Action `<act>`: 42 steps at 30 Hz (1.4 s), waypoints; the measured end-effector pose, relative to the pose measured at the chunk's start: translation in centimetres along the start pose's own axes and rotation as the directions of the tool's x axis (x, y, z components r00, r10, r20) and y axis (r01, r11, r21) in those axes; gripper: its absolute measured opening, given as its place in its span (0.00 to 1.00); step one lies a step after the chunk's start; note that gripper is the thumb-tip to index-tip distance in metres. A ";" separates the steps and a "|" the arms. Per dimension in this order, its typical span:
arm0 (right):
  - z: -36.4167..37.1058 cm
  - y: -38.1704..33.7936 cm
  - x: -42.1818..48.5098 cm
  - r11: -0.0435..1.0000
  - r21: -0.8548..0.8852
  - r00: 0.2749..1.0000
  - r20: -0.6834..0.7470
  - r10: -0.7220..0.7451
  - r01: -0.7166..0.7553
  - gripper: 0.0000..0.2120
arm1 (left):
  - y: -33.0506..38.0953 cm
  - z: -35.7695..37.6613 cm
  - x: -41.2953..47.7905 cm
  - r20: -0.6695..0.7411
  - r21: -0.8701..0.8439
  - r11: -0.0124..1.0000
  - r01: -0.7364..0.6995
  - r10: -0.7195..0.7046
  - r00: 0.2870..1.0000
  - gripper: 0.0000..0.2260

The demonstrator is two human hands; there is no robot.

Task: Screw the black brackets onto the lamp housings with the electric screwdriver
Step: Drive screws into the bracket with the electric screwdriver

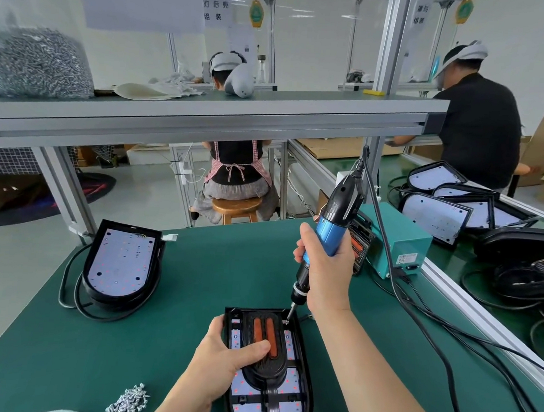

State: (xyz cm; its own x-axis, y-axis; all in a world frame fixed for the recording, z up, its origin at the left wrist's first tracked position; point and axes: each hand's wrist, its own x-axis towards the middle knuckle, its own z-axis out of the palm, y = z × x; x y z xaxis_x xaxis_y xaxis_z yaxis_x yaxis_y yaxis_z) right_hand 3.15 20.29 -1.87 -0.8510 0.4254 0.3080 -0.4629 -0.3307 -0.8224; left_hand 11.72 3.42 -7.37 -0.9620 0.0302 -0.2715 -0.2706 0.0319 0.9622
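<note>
Workbench, one moment.
- Lamp housing (305, 375): lies face up on the green table (196, 280), at the near edge.
- Black bracket (262, 372): seated on that housing, with two orange slots.
- Left hand (223, 352): fingers curled round the housing's left edge, thumb pressing on the bracket.
- Right hand (327, 266): gripping the electric screwdriver (333, 228), which is tilted, bit tip at the bracket's far right corner.
- Loose screws (128, 401): piled near the left forearm.
- Second housing (121, 260): far left, well apart.
- Teal power box (399, 242): behind the screwdriver.

Two hands (226, 352) (327, 269); one screwdriver (328, 233); one held housing (289, 394) — two workers (234, 168) (479, 129).
</note>
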 end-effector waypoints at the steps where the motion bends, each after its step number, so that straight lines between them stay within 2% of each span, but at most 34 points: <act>1: 0.0 0.0 0.0 1.000 -0.003 1.000 0.004 -0.001 0.001 0.08 | 0.0 0.0 0.0 0.002 -0.001 1.000 0.000 0.000 1.000 0.26; 18: 0.1 0.2 -0.5 0.999 -0.034 0.999 0.041 0.011 -0.010 0.09 | -0.6 -0.1 0.6 0.019 -0.008 1.000 0.002 -0.001 1.000 0.26; 24: -0.2 -0.6 0.7 0.990 -0.059 0.972 0.190 0.140 -0.131 0.16 | -0.9 -0.4 0.8 0.024 -0.003 1.000 0.008 -0.008 1.000 0.27; 27: -0.1 -0.9 1.0 0.989 -0.067 0.962 0.234 0.143 -0.131 0.19 | -1.0 -0.6 1.3 0.015 0.023 1.000 0.000 0.000 1.000 0.31; 35: 0.5 -0.5 -0.1 0.990 -0.138 0.980 0.189 0.054 -0.028 0.18 | -0.8 -0.6 1.2 0.038 0.049 0.998 -0.027 0.025 0.999 0.36; 42: 0.1 -0.4 0.2 0.993 -0.114 0.991 0.126 0.043 -0.029 0.10 | -1.2 -0.8 1.7 0.033 0.031 0.998 -0.050 0.049 0.998 0.39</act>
State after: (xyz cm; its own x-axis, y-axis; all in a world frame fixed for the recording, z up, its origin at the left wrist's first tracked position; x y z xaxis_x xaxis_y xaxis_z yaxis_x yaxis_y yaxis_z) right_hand 3.09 20.40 -1.42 -0.8947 0.3014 0.3296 -0.4068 -0.2451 -0.8800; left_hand 10.39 2.68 -9.02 -0.9723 0.0645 -0.2246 -0.2208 0.0612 0.9734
